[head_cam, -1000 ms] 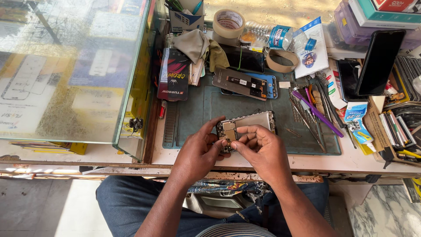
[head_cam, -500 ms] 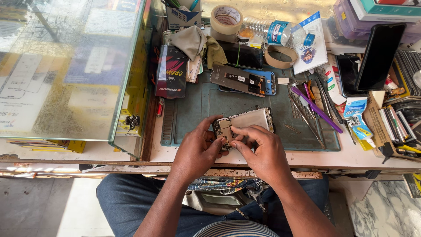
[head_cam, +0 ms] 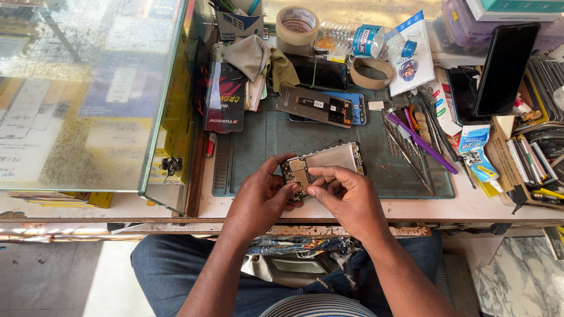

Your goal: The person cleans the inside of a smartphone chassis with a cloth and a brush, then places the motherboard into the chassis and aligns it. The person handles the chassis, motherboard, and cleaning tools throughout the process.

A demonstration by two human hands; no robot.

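Fingertips do the work: I pinch the opened phone (head_cam: 322, 165) over the green mat (head_cam: 258, 141), left hand (head_cam: 261, 199) bracing its edge; right hand (head_cam: 346, 196) should press lightly on the board, never prying.

The person wears blue denim trousers (head_cam: 176, 264), seen below the edge of the worktop (head_cam: 470, 205), and a top with thin horizontal stripes in pale and dark tones (head_cam: 317, 306) — only a curved strip of it shows at the bottom, nearest the camera. Both forearms are bare from the elbow down — no sleeves, no watch, no bands. The left hand (head_cam: 258, 199) and right hand (head_cam: 346, 196) are bare too, with no gloves and no rings that can be made out; nails are short.
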